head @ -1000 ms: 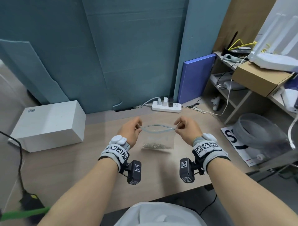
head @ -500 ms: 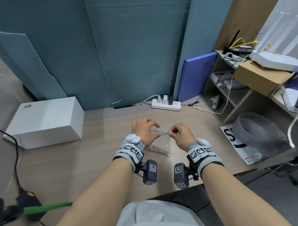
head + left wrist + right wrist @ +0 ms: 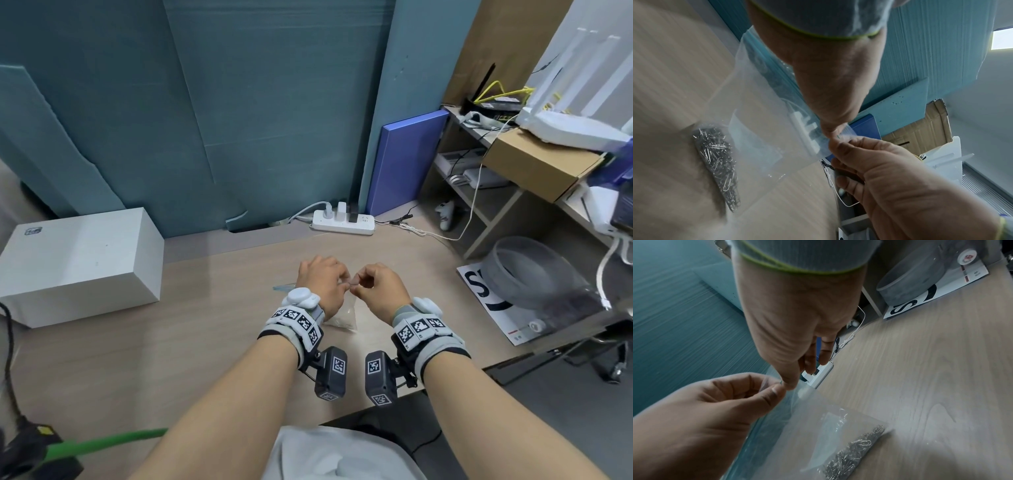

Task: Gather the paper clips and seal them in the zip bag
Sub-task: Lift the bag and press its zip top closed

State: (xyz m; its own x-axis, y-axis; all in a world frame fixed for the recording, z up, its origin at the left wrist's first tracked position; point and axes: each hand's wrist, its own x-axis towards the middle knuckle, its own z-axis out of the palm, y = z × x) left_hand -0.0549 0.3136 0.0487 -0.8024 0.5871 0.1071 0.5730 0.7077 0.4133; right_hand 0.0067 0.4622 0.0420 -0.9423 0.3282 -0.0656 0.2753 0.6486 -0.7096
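A clear zip bag [image 3: 343,318] stands on the wooden desk [image 3: 191,329], with a heap of silver paper clips [image 3: 715,164] in its bottom [image 3: 855,454]. My left hand [image 3: 342,287] and right hand [image 3: 356,287] meet above it, fingertips almost touching. Both pinch the bag's top strip between thumb and forefinger. The left wrist view shows my left hand [image 3: 831,131] pinching the strip beside the other hand's fingers. The right wrist view shows my right hand [image 3: 789,384] doing the same. A short piece of strip [image 3: 284,287] sticks out left of my left hand.
A white box [image 3: 82,263] lies at the desk's left. A white power strip [image 3: 342,222] with plugs sits at the back by the teal wall. To the right are a printed sheet [image 3: 479,291], a clear round tub [image 3: 527,270] and cluttered shelves. A green cable [image 3: 102,445] runs at the lower left.
My hands held the bag's top corners apart with the mouth open. The left hand has moved right along the top strip until it meets the right hand.
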